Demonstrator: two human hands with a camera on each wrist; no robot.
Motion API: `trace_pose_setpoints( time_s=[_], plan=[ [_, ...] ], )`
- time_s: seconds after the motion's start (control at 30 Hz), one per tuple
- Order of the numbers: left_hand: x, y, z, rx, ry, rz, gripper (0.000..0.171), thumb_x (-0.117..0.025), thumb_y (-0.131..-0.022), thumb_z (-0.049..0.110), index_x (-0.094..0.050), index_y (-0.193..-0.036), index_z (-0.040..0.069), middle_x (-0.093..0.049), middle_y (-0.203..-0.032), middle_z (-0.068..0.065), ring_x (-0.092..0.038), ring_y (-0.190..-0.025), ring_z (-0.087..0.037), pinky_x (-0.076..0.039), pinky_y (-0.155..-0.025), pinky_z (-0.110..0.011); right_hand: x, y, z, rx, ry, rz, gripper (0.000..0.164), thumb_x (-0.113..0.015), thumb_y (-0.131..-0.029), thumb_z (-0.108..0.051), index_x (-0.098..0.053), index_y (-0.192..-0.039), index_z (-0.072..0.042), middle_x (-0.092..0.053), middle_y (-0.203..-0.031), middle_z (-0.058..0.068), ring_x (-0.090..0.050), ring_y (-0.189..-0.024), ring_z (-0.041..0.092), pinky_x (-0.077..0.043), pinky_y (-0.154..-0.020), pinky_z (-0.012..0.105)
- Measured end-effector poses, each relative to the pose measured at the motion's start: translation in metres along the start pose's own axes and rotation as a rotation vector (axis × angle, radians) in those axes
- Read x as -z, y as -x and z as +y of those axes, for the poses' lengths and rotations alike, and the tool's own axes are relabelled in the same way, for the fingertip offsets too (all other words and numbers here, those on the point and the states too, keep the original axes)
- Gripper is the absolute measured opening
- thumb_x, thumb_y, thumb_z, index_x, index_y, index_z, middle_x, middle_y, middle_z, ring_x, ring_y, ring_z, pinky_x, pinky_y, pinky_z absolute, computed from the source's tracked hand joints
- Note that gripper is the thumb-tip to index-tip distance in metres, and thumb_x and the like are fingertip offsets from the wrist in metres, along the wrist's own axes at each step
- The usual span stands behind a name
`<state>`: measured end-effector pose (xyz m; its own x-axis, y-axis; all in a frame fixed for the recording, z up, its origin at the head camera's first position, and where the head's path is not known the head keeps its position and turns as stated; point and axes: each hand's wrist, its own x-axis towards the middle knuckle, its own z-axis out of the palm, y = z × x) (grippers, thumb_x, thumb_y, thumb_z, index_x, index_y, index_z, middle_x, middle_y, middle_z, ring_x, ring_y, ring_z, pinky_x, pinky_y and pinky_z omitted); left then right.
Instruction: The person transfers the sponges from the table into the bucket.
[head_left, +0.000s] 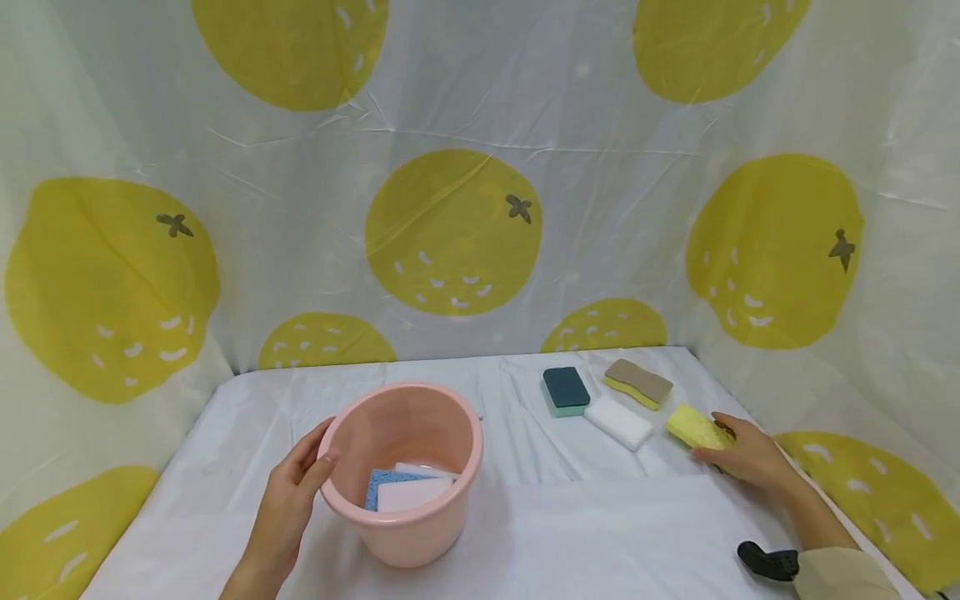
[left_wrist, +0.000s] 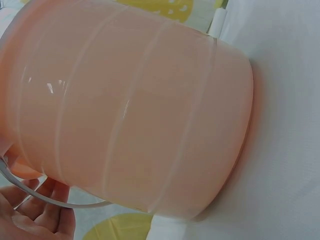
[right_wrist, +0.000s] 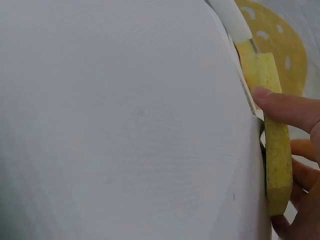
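Observation:
A pink plastic bucket stands upright on the white cloth. My left hand grips its left rim, thumb over the edge and fingers outside. Its pale carrying handle shows beside the fingers in the left wrist view. Inside lie a blue sponge, a pale pink sponge and a white piece partly behind them. At the right, my right hand holds a yellow sponge between thumb and fingers. The right wrist view shows that sponge on edge, with the thumb across one face.
Left of the yellow sponge lie a white sponge, a brown-topped yellow sponge and a dark green-topped sponge. A lemon-patterned curtain encloses the cloth-covered table. A black curved object is beside the right sleeve.

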<state>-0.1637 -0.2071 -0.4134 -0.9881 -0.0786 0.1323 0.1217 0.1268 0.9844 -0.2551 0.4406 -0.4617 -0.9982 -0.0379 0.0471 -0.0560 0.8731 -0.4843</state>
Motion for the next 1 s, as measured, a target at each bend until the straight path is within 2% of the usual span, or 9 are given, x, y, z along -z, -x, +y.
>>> trace_pose_setpoints(
  time_s=[0.17, 0.5, 0.6, 0.8, 1.0],
  plan=[
    [0.0, -0.001, 0.002, 0.012, -0.007, 0.0, 0.055, -0.058, -0.108, 0.03, -0.044, -0.157, 0.008, -0.049, -0.153, -0.007, -0.046, -0.134, -0.005, -0.036, -0.099, -0.009, -0.001, -0.002, 0.002, -0.025, -0.015, -0.016, 0.097, -0.081, -0.089, -0.044, -0.037, -0.143, 0.023, -0.041, -0.14, 0.046, -0.042, -0.124, 0.062, -0.037, -0.097, 0.07],
    [0.001, -0.001, 0.0, 0.018, 0.014, -0.011, 0.056, -0.059, -0.108, 0.029, -0.043, -0.157, 0.009, -0.047, -0.154, -0.006, -0.045, -0.135, -0.004, -0.035, -0.099, -0.01, 0.005, -0.006, -0.001, -0.042, -0.032, -0.027, 0.095, -0.082, -0.087, -0.046, -0.04, -0.143, 0.019, -0.046, -0.136, 0.041, -0.05, -0.113, 0.049, -0.043, -0.091, 0.063],
    [0.0, -0.001, 0.0, 0.021, 0.014, -0.011, 0.056, -0.059, -0.108, 0.03, -0.043, -0.157, 0.009, -0.047, -0.155, -0.005, -0.044, -0.135, -0.005, -0.035, -0.099, -0.009, 0.008, -0.008, -0.006, -0.04, -0.051, -0.019, 0.096, -0.083, -0.086, -0.046, -0.04, -0.143, 0.017, -0.047, -0.136, 0.04, -0.05, -0.112, 0.048, -0.043, -0.09, 0.062],
    [0.001, -0.001, 0.002, 0.03, 0.006, -0.005, 0.056, -0.059, -0.108, 0.031, -0.043, -0.157, 0.01, -0.047, -0.155, -0.005, -0.043, -0.136, -0.007, -0.035, -0.099, -0.009, 0.015, -0.013, -0.021, 0.018, -0.069, 0.003, 0.09, -0.084, -0.086, -0.04, -0.043, -0.143, 0.017, -0.047, -0.138, 0.039, -0.049, -0.115, 0.048, -0.042, -0.091, 0.062],
    [0.0, -0.001, 0.001, 0.032, 0.006, -0.01, 0.056, -0.058, -0.108, 0.03, -0.042, -0.158, 0.01, -0.046, -0.155, -0.004, -0.042, -0.138, -0.008, -0.034, -0.099, -0.009, 0.026, -0.019, -0.042, 0.034, -0.081, -0.027, 0.089, -0.082, -0.088, -0.04, -0.042, -0.146, 0.015, -0.045, -0.14, 0.038, -0.048, -0.115, 0.047, -0.044, -0.09, 0.06]
  ],
)
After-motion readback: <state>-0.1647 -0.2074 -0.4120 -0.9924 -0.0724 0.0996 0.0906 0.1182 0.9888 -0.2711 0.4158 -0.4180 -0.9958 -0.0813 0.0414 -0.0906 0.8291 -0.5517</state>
